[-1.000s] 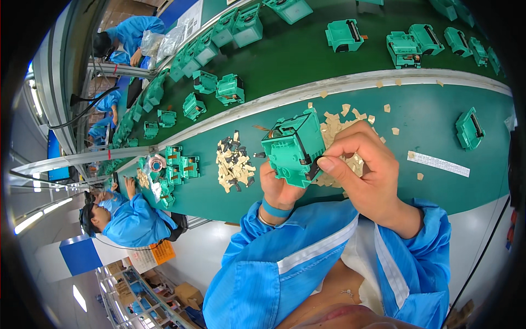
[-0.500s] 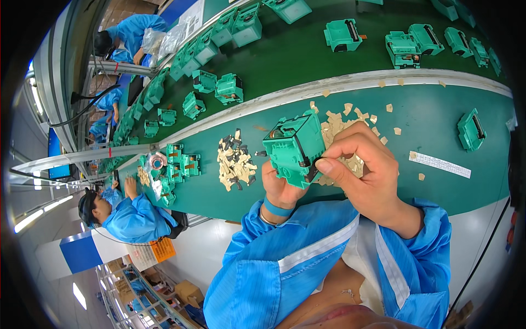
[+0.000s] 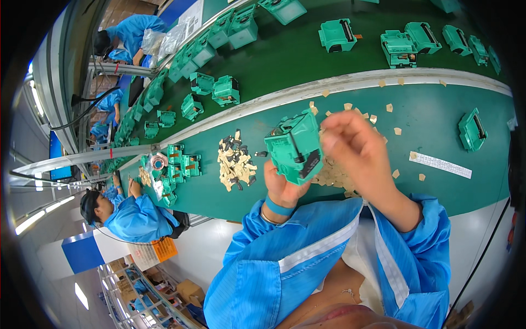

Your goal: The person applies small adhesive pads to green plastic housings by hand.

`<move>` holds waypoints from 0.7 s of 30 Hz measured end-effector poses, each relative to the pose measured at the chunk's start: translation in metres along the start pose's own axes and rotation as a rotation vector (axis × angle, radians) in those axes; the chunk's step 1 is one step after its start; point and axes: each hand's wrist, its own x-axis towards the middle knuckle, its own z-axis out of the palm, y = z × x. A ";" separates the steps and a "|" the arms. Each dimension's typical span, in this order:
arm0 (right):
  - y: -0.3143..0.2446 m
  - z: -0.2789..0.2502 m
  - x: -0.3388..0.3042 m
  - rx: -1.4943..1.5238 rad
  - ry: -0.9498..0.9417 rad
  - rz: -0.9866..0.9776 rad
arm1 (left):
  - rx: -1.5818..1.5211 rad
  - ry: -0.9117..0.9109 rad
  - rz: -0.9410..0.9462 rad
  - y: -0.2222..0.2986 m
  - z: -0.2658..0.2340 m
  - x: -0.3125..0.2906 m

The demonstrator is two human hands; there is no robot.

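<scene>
Left hand [image 3: 280,187] is cradling the green housing [image 3: 284,152] from below, likely steadying it; right hand [image 3: 361,153] is curling beside it, any pinch unclear.

open: just beyond ruler [image 3: 440,164] | obstacle: beige pile [image 3: 333,176] beneath right hand [image 3: 359,148]

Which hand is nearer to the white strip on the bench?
Right. The right hand is left of the white strip; the left hand is farther left, holding the green housing.
</scene>
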 end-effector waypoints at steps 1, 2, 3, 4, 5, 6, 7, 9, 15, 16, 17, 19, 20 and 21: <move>0.006 -0.007 0.004 0.057 0.160 0.003 | 0.109 -0.007 0.030 0.007 -0.003 0.002; 0.012 -0.014 0.005 0.115 0.318 0.007 | 0.101 -0.041 0.090 0.018 -0.001 0.002; 0.022 -0.026 0.004 0.110 0.316 0.006 | 0.089 -0.078 0.145 0.034 0.002 0.008; 0.033 -0.041 0.001 0.075 0.367 0.009 | 0.484 -0.072 0.223 0.040 0.033 0.025; 0.044 -0.045 0.003 0.036 0.385 0.024 | 0.941 0.138 0.532 0.062 0.044 0.040; 0.056 -0.050 -0.001 0.033 0.356 0.034 | 1.276 0.067 0.642 0.091 0.036 0.066; 0.066 -0.057 -0.003 -0.002 0.387 -0.012 | 1.507 0.303 0.647 0.114 0.024 0.088; 0.075 -0.060 0.000 -0.074 0.432 -0.048 | 1.572 0.530 0.498 0.137 0.002 0.131; 0.078 -0.060 0.001 -0.108 0.388 -0.060 | 1.914 0.661 0.689 0.174 -0.012 0.152; 0.079 -0.062 0.000 -0.109 0.392 -0.053 | 2.120 0.643 0.976 0.167 -0.003 0.150; 0.079 -0.062 -0.001 -0.114 0.401 -0.069 | 2.272 0.526 0.928 0.160 0.004 0.128; 0.075 -0.063 -0.004 -0.115 0.423 -0.082 | 2.644 0.140 0.760 0.131 0.032 0.060; 0.072 -0.060 -0.004 -0.109 0.394 -0.078 | 2.849 -0.117 0.639 0.127 0.028 0.027; 0.070 -0.058 -0.005 -0.108 0.378 -0.073 | 2.886 -0.027 0.447 0.115 0.019 0.003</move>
